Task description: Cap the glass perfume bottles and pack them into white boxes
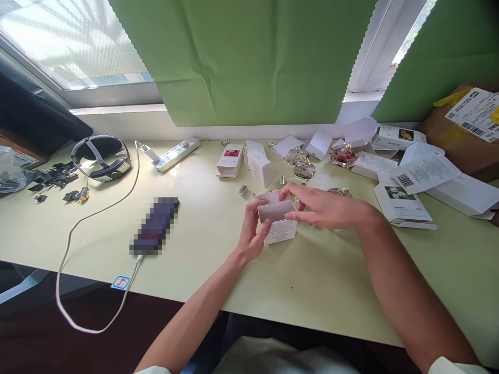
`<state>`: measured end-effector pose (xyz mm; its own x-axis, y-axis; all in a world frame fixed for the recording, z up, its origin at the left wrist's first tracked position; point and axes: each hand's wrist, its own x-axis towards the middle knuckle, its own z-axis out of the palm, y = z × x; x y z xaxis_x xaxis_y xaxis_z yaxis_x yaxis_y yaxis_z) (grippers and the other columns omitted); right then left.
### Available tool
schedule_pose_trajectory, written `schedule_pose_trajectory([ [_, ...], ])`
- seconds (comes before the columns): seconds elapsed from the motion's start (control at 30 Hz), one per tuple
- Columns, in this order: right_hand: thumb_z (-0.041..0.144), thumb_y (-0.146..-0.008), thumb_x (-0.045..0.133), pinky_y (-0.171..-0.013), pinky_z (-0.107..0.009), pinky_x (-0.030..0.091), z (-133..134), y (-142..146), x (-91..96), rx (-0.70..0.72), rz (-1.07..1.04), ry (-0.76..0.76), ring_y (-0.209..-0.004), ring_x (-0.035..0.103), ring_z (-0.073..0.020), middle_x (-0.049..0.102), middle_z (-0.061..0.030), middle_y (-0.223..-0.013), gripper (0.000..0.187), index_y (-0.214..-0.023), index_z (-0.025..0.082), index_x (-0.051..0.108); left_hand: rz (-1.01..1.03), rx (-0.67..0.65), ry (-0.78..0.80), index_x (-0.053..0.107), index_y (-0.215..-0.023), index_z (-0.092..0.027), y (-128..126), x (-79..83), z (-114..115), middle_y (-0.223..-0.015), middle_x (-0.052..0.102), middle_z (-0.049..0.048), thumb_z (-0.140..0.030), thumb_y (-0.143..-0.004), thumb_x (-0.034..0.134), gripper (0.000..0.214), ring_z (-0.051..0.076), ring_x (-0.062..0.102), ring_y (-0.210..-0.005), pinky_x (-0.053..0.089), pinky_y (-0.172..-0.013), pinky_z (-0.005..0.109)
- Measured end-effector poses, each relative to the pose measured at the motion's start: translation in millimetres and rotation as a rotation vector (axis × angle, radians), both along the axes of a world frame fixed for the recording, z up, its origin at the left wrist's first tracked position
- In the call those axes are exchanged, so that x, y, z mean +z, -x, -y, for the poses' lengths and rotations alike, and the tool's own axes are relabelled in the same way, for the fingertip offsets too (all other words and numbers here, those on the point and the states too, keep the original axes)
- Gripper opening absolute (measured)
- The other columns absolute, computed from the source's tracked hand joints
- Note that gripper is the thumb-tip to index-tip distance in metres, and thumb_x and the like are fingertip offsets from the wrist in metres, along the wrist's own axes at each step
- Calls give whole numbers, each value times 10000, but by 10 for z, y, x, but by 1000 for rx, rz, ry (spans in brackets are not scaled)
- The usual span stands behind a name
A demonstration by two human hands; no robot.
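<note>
Nearest us: two bare forearms [390,270] with pale sleeves, reaching over a pale yellow-green, smooth surface [206,228]. Left hand [253,231] grips a small white cardboard carton [281,232], thumb in front, fingers behind; right hand [322,205] pinches its right edge near the raised flap. Carton's at front centre, mouth up; we can't tell whether its base touches down.

We'd judge the step as squaring up the opened carton; next move calls for a steady left hold and right fingers clear of the mouth.

Behind: round clear glass bottles [304,170], shiny silver cylindrical caps [242,190], a white box with a red picture [231,161]. Right: heaped white printed cartons [403,204], brown cardboard box [460,150]. Left: dark pixelated phone-like slab [154,228], white cable [70,236], white power strip [175,157], black-and-grey headband [103,165]. Scalloped green blind [265,62] part-covers the window [78,41].
</note>
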<state>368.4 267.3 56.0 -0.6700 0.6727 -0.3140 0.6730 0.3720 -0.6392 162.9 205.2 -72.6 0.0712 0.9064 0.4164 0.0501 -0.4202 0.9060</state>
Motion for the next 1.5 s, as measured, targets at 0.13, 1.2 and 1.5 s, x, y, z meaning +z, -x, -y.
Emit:
schedule_pose_trajectory([
  [0.13, 569, -888, 543, -650, -299, 494, -10, -210, 149, -28, -54, -13, -832, 651, -198, 641, -71, -1212, 524, -1345, 318, 488, -14, 45, 4, 445, -1236, -252, 10, 12, -24, -1140, 570, 69, -389, -967, 529, 313, 174, 543, -912, 464, -776, 304],
  [1.2, 528, -865, 595, -978, -471, 510, 539, -668, -1434, -815, -347, -464, -1121, 672, -323, 722, -118, -1208, 482, -1223, 210, 658, -1035, -215, -119, 564, -1194, -226, -234, 569, 23, -1145, 602, 88, -268, -995, 451, 234, 257, 563, -1088, 487, -932, 424],
  [1.5, 537, -832, 647, -887, -388, 592, 510, -723, -1480, -915, -551, -329, -1042, 717, -276, 723, -115, -1209, 574, -1276, 173, 622, -1517, -550, -88, 674, -1034, -127, -866, 848, -472, -1134, 668, 131, -189, -850, 681, 194, 305, 632, -1050, 488, -828, 386],
])
